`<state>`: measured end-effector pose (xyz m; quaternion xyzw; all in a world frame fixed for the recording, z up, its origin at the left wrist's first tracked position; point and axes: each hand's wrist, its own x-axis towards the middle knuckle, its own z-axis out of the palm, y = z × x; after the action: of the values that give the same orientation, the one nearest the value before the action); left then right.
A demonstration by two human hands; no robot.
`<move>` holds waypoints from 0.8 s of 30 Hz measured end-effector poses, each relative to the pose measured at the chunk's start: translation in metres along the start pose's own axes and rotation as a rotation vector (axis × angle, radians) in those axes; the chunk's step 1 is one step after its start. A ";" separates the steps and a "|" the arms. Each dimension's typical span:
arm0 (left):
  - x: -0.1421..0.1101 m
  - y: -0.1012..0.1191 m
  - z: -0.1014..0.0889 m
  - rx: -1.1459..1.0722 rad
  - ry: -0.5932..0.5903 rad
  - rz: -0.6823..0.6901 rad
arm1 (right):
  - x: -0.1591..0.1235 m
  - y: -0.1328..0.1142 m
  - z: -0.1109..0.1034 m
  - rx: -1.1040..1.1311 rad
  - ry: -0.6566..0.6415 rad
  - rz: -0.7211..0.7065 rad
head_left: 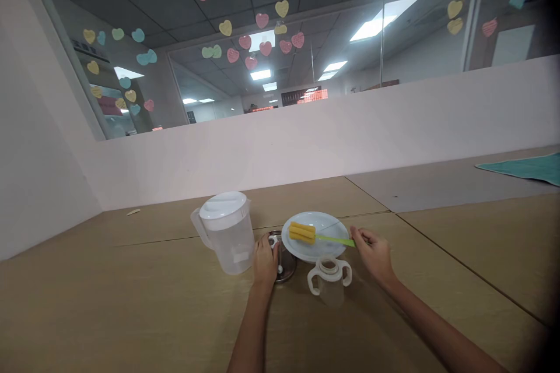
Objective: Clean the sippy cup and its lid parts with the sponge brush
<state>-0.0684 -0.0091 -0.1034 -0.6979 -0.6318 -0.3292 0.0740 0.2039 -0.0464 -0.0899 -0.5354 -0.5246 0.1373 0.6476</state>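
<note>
My right hand (373, 249) is closed on the green handle of a yellow sponge brush (301, 232). The brush's head lies over a white plate (336, 247). My left hand (264, 260) is closed round a small white part with a straw-like stem (279, 262), over a round, dark metal dish (286, 268); the fingers hide some of it. Just in front of the plate stands a clear cup (331, 288) with two white handles and an open top. A lidded, translucent pitcher (230, 239) stands upright to the left of my left hand.
The wooden table (131, 291) meets a low white wall (306, 148) at the back. Above it is a window with heart-shaped notes. A teal cloth (531, 169) lies at the far right, and a small pale stick (133, 211) at the far left.
</note>
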 end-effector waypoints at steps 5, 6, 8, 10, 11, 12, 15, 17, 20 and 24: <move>0.002 -0.007 0.003 0.026 -0.019 0.004 | 0.003 0.001 0.002 0.031 0.006 -0.007; 0.003 -0.008 0.003 0.029 -0.018 0.010 | 0.003 0.001 0.002 0.034 0.006 -0.010; 0.003 -0.009 0.004 0.030 -0.015 0.021 | 0.003 0.000 0.003 0.038 0.009 -0.012; 0.004 -0.010 0.005 0.024 -0.009 0.026 | 0.004 -0.001 0.003 0.042 0.011 -0.015; 0.004 -0.010 0.006 0.019 -0.005 0.027 | 0.004 -0.001 0.003 0.042 0.012 -0.015; 0.004 -0.011 0.007 0.011 -0.001 0.027 | 0.004 -0.002 0.002 0.044 0.012 -0.013; 0.006 -0.013 0.010 -0.015 0.007 0.007 | 0.004 -0.004 0.000 0.047 0.013 0.000; 0.006 -0.015 0.012 -0.032 0.005 -0.017 | 0.004 -0.004 -0.001 0.045 0.012 0.006; 0.007 -0.017 0.013 -0.054 0.004 -0.032 | 0.005 -0.004 -0.001 0.036 0.008 0.004; 0.007 -0.017 0.012 -0.081 0.000 -0.022 | 0.005 -0.001 0.000 0.024 0.002 -0.009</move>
<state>-0.0798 0.0064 -0.1143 -0.6934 -0.6254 -0.3554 0.0422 0.2059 -0.0428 -0.0866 -0.5254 -0.5245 0.1401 0.6551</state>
